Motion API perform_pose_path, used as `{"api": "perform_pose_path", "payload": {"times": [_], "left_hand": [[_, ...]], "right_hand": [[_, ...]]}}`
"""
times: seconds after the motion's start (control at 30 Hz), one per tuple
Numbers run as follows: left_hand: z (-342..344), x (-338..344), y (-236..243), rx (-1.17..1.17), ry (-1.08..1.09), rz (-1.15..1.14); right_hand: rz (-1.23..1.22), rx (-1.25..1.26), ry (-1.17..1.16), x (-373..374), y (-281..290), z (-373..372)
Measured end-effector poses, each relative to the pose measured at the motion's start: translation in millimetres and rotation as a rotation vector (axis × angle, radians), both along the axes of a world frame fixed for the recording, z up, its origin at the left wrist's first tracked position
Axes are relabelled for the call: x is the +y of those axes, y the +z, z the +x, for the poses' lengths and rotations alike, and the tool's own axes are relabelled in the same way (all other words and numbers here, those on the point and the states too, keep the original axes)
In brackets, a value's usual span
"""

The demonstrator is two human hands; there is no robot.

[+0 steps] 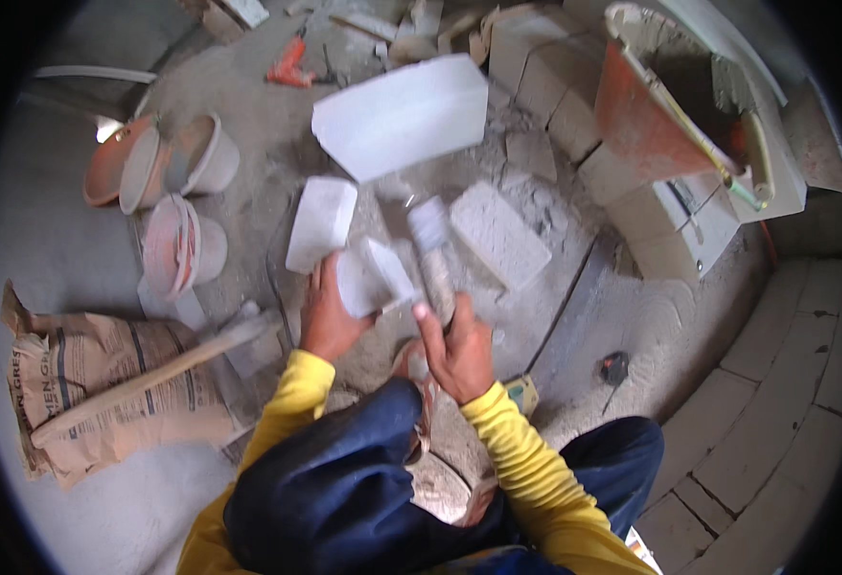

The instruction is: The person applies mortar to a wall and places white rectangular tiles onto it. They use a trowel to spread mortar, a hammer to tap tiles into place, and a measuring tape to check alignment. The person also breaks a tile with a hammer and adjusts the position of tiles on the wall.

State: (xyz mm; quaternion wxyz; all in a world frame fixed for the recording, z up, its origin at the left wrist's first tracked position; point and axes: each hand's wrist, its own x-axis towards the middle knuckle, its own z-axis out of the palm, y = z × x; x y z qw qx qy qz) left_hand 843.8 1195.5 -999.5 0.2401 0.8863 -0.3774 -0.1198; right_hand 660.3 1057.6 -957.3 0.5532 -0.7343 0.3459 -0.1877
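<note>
My left hand (pixel 333 314) grips the near left side of a small cut piece of white block (pixel 358 278), its fingers pressed along the edge. In my right hand (pixel 461 351) is a short-handled tool (pixel 431 251) with a worn, pale-topped grip; its far end is blurred, so its exact kind is unclear. The tool stands just right of the held piece. Another small white block piece (pixel 322 223) lies beyond my left hand. A larger white slab (pixel 403 115) sits farther off, and a grey-white block (pixel 500 235) rests to the right of the tool.
Buckets (pixel 212 158) and a paper sack (pixel 124 383) with a long wooden handle (pixel 143 381) across it are at left. An orange power drill (pixel 291 61) lies far off. At right are an orange tub (pixel 656 120), a block wall (pixel 756 383) and a small black object (pixel 614 367).
</note>
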Motion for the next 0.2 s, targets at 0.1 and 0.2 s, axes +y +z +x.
{"api": "perform_pose_path", "payload": {"times": [0.1,0.2], "left_hand": [[-2.0,-10.0,6.5,-0.009,-0.043,0.027],[-2.0,-12.6,11.5,0.022,-0.031,0.045]], "right_hand": [[-0.006,-0.122,-0.098,-4.8,18.8,1.4],[0.002,0.21,0.132,-0.1,-29.8,5.9]]}}
